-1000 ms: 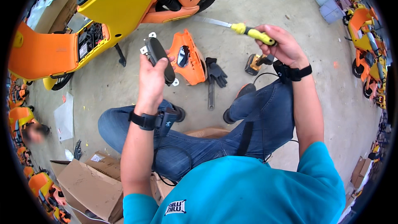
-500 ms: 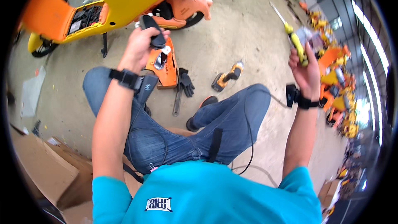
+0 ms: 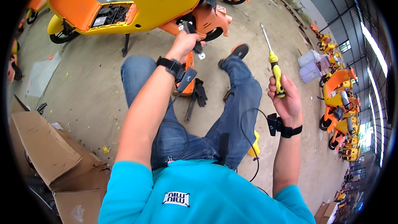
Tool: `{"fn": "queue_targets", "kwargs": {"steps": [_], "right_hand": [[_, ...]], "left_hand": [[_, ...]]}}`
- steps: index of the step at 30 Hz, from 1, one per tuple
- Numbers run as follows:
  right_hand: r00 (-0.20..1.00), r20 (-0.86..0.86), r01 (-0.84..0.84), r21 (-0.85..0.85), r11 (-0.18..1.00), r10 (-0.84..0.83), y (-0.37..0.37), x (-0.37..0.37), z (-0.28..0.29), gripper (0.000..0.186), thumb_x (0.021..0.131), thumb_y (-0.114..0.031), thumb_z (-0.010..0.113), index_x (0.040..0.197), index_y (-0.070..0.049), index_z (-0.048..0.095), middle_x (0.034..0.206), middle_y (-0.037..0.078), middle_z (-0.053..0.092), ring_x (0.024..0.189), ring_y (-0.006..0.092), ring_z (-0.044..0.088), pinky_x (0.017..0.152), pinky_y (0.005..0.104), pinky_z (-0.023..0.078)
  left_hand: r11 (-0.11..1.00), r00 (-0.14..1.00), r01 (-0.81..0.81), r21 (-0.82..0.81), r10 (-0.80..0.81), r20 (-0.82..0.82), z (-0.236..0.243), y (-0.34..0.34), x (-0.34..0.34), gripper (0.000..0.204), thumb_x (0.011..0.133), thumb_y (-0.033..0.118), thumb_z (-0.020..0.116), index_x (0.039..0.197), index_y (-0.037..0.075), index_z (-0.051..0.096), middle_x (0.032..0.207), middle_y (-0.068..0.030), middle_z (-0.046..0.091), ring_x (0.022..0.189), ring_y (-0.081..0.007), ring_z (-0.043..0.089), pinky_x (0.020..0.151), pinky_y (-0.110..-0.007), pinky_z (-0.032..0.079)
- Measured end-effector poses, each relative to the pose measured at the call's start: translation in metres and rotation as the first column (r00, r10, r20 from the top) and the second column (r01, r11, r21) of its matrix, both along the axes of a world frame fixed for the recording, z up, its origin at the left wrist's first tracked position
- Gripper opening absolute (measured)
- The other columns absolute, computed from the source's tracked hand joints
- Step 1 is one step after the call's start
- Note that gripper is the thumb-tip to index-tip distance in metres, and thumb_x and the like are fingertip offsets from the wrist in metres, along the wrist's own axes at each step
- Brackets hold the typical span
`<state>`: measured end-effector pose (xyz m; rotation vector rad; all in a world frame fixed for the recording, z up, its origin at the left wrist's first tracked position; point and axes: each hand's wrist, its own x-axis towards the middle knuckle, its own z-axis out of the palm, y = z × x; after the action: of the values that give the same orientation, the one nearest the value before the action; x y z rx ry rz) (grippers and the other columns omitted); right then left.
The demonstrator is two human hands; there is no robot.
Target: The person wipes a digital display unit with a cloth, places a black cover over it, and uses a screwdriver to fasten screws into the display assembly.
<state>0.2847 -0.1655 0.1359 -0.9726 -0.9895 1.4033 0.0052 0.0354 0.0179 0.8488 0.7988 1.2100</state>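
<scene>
My left hand (image 3: 182,47) is closed round a black elongated part with light tabs (image 3: 198,49), close to the rear wheel of a yellow and orange scooter (image 3: 161,8). Below that hand an orange body panel (image 3: 189,87) lies on the floor, partly hidden by my wrist. Out to the right, my right hand (image 3: 287,99) grips a yellow-green screwdriver (image 3: 276,71) by its handle, the long metal shaft pointing up and away. Between my legs are a dark glove (image 3: 200,94) and a metal wrench (image 3: 190,108).
An opened cardboard box (image 3: 43,145) stands at the lower left. A flat clear sheet (image 3: 43,74) lies farther off. Pale purple boxes (image 3: 310,72) and a row of parked scooters (image 3: 338,95) line the right side. A yellow piece (image 3: 255,144) rests by my thigh.
My right leg has stretched forward, and the power drill seen earlier is out of sight. In the picture, the left hand has shifted right and the screwdriver left and lower; the view has turned too.
</scene>
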Motion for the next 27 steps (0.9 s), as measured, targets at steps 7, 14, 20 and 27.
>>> {"fn": "queue_targets", "kwargs": {"steps": [7, 14, 20, 27], "right_hand": [[0.966, -0.253, -0.115, -0.217, 0.969, 0.058, 0.037, -0.020, -0.067, 0.035, 0.103, -0.032, 0.051, 0.120, -0.002, 0.056, 0.090, 0.007, 0.060, 0.076, 0.0139, 0.055, 0.070, 0.0306, 0.048], [0.983, -0.180, -0.115, -0.492, 0.863, 0.028, 0.095, -0.065, -0.171, 0.030, 0.102, -0.029, 0.051, 0.114, -0.002, 0.057, 0.099, 0.009, 0.068, 0.077, 0.0129, 0.056, 0.067, 0.0260, 0.045], [0.982, 0.188, 0.125, -0.668, 0.734, 0.003, 0.117, -0.074, -0.278, 0.020, 0.096, -0.019, 0.060, 0.105, -0.001, 0.056, 0.085, 0.007, 0.066, 0.069, 0.0143, 0.061, 0.056, 0.0292, 0.049], [0.935, 0.296, 0.206, -0.901, 0.383, 0.194, 0.099, -0.115, -0.401, 0.017, 0.087, -0.009, 0.065, 0.099, 0.000, 0.058, 0.084, 0.012, 0.065, 0.068, 0.0239, 0.066, 0.067, 0.0463, 0.060]], "left_hand": [[0.995, 0.994, -0.074, -0.061, 0.068, -0.087, 0.002, -0.010, -0.039, 0.020, 0.090, 0.003, 0.050, 0.108, -0.007, 0.050, 0.102, -0.0188, 0.064, 0.091, -0.0288, 0.070, 0.071, -0.039, 0.061], [0.992, 0.981, -0.107, -0.063, 0.095, -0.171, 0.023, -0.003, -0.078, 0.016, 0.089, 0.004, 0.051, 0.096, -0.008, 0.059, 0.094, -0.0189, 0.069, 0.087, -0.0275, 0.072, 0.070, -0.037, 0.060], [0.999, 0.994, -0.041, 0.015, 0.042, -0.103, 0.036, 0.053, -0.063, 0.028, 0.093, 0.005, 0.047, 0.114, -0.012, 0.052, 0.106, -0.0237, 0.066, 0.096, -0.0302, 0.069, 0.083, -0.039, 0.059], [0.988, 0.994, -0.010, -0.154, -0.007, -0.109, -0.016, 0.071, -0.059, 0.018, 0.089, 0.001, 0.047, 0.101, -0.007, 0.058, 0.091, -0.0176, 0.068, 0.085, -0.0277, 0.069, 0.081, -0.038, 0.058]]}}
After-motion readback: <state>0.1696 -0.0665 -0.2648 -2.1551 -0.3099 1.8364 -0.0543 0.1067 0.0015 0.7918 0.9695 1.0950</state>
